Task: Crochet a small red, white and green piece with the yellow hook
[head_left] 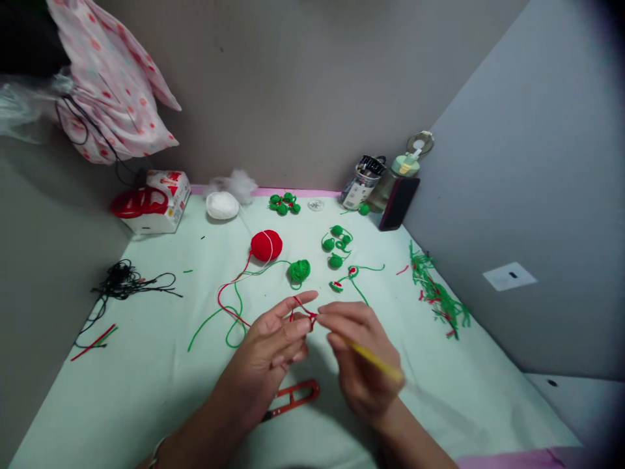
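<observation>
My left hand [273,345] pinches a small piece of red yarn work [311,318], with red yarn looped over its raised index finger. My right hand [364,352] grips a crochet hook [375,361] by its yellow handle, its tip meeting the red work between the two hands. From the left hand the red strand runs back to a red yarn ball [266,245]. Partly hidden beneath the left hand lies a pair of orange-handled thread snips [297,394]. Just beyond the hands sit a green yarn ball [299,270] and small red-and-green crocheted pieces [336,286].
Small green balls [335,260] and a white yarn ball [222,206] lie farther back. Green and red scraps [437,293] spread at the right, black cords [124,280] at the left. A phone [399,204], a bottle [405,166] and a pen holder [361,185] stand at the back.
</observation>
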The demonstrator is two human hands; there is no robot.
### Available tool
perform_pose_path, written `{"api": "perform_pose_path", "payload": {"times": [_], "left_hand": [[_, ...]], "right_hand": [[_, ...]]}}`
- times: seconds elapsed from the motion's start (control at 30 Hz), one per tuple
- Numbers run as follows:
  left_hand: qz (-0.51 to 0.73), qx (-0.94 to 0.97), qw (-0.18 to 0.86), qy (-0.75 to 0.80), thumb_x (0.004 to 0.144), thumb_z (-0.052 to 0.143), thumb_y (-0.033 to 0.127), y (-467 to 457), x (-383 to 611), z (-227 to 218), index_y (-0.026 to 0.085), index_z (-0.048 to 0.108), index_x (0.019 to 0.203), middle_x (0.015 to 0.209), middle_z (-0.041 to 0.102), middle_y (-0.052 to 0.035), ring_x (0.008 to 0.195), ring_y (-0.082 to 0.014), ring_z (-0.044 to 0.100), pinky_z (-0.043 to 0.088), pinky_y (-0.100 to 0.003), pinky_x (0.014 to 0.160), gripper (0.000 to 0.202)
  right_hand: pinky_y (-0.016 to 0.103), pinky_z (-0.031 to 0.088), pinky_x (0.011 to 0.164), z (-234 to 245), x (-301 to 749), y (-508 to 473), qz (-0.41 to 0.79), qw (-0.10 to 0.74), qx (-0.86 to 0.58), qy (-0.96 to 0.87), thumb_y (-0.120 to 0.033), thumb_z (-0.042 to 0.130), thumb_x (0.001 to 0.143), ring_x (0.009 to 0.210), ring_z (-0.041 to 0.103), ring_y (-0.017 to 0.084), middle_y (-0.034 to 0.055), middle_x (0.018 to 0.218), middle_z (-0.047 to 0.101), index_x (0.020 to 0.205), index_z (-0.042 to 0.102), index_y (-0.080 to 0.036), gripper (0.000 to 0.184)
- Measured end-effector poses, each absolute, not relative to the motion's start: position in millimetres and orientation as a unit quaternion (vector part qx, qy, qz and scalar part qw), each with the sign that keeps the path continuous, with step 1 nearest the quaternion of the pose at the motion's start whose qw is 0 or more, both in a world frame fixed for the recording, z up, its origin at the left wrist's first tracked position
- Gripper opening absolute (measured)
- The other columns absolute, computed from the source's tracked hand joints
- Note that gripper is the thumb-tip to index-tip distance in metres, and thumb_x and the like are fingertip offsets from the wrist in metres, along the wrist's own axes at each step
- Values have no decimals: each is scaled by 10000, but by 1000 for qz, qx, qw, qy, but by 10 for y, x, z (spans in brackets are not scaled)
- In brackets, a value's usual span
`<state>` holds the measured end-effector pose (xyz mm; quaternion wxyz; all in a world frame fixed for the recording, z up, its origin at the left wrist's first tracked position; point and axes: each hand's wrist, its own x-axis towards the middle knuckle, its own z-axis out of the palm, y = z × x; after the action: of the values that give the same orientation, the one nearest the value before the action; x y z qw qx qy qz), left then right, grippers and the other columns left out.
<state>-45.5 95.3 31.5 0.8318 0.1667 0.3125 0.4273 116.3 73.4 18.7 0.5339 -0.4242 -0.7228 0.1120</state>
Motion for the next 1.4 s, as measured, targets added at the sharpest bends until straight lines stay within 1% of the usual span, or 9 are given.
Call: {"api": "perform_pose_path", "payload": {"times": [0.1,0.23,0.4,0.6,0.67,0.87,1.07,1.27,1.4], "left_hand": [[455,171,812,323,854,831,192,989,-452,326,151,788,1164,583,407,114,494,-30,146,295,-179,545,316],[460,230,790,334,848,829,200,979,-430,294,213,802,1124,800,625,30,519,-25,253,269,-191,526,277],[445,304,746,390,868,831,320,947,-462,233,245,804,1194,832,630,5,606,-69,361,283,-211,546,336],[464,237,773,363,799,902,317,974,-434,240,242,824,1164,734,583,35,566,-47,310,273,-184,541,381],[448,203,800,343,785,913,302,982,-422,247,217,832,1143,671,538,51,547,-42,297,278,-175,537,377],[448,168,803,355,787,902,238,1016,-458,270,170,858,1050,559,396,106,498,-32,184,340,-161,548,275],[474,204,768,379,792,895,254,1007,-457,266,219,846,1067,713,582,52,539,-27,378,375,-164,574,282],[494,243,749,369,800,901,272,916,-389,230,266,752,1306,823,696,7,781,-109,597,480,-210,761,527],[434,163,827,318,816,886,248,963,-429,241,178,817,1171,647,514,76,496,-12,303,356,-154,544,369]], "right_hand": [[333,578,670,221,1151,796,283,628,-409,-598,-164,526,1051,755,667,178,47,908,737,1080,764,-265,260],[304,581,698,252,1101,878,365,617,-398,-573,-228,616,1029,833,682,175,51,957,775,1009,798,-258,186],[290,604,721,263,1089,851,312,601,-410,-610,-146,610,1018,855,711,164,26,947,791,1057,788,-277,224],[350,618,828,170,1115,757,54,492,-408,-767,-74,636,974,1037,722,227,105,1147,767,1310,732,-265,398],[344,611,816,147,1116,748,49,506,-413,-756,-72,632,977,1028,717,223,104,1135,762,1320,728,-270,408],[297,558,702,219,1141,815,325,643,-423,-550,-166,601,1023,789,661,159,38,909,752,1041,804,-268,228],[266,525,590,257,1123,902,475,654,-402,-429,-309,662,998,616,610,122,21,780,696,893,810,-237,195],[343,603,754,78,1088,741,130,530,-457,-702,-134,665,971,929,714,210,60,1056,763,1245,770,-356,368],[345,603,747,61,1117,745,97,561,-441,-694,-73,614,977,934,707,211,72,1051,764,1263,753,-307,394]]}}
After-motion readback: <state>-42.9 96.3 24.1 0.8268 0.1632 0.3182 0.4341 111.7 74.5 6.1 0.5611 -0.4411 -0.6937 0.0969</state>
